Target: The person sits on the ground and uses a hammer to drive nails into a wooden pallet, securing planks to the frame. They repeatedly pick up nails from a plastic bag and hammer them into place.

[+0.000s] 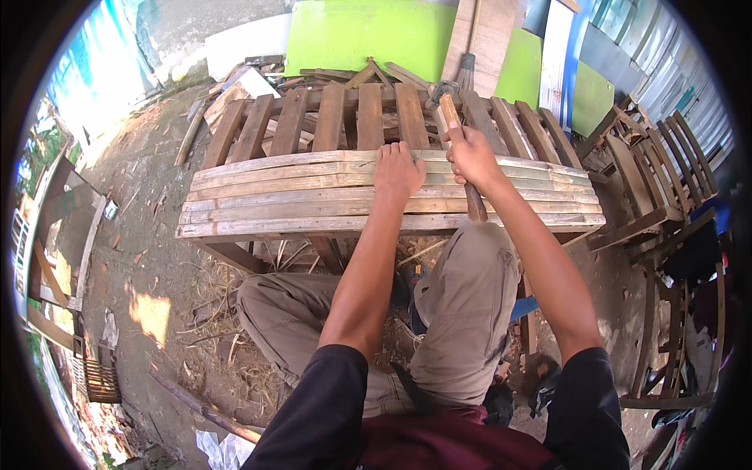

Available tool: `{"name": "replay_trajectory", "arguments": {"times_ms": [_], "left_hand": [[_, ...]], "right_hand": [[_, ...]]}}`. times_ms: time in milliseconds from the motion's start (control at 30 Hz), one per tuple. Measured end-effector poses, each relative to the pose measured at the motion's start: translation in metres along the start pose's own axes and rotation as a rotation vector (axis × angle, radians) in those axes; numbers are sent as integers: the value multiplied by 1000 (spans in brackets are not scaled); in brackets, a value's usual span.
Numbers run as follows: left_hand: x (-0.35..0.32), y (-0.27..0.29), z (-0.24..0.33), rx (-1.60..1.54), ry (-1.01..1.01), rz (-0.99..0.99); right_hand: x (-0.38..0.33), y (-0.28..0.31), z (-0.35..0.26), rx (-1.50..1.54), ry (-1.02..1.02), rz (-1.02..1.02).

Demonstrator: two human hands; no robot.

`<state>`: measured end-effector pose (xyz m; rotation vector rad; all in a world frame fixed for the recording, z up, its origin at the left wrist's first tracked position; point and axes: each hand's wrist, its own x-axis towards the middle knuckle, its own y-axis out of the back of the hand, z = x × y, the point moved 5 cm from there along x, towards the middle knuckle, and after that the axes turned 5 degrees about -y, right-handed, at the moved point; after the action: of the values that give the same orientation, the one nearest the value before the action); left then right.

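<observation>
A wooden bench with dark, spaced slats (pixel 370 117) stands in front of me, its near part covered by several long split bamboo strips (pixel 274 205) laid side by side. My left hand (pixel 399 171) rests on the farthest strips near the middle, fingers together and bent at their far edge, gripping the strip there. A hammer (pixel 475 202) is in my right hand (pixel 472 157), held by its wooden handle above the strips. Its metal head, at the far end, is over the dark slats. No nail can be made out.
Slatted wooden furniture (pixel 658 184) stands at right, and a wooden frame (pixel 90 243) at left. Behind the bench lie scrap boards, a bright green panel (pixel 364 39) and a broom (pixel 466 70). A stick (pixel 200 403) and fibre shavings (pixel 243 368) lie on the ground.
</observation>
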<state>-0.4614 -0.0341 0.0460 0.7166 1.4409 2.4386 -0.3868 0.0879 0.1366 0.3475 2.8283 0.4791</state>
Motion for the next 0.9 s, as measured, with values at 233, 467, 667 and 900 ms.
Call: {"name": "replay_trajectory", "arguments": {"times_ms": [233, 467, 667, 900], "left_hand": [[1, -2, -10, 10, -6, 47], [2, -7, -18, 43, 1, 77], [2, -6, -11, 28, -5, 68], [2, 0, 2, -8, -34, 8]], "right_hand": [[1, -5, -5, 92, -33, -44], [1, -8, 6, -207, -106, -108], [9, -3, 4, -179, 45, 40], [14, -4, 23, -272, -64, -40]]}}
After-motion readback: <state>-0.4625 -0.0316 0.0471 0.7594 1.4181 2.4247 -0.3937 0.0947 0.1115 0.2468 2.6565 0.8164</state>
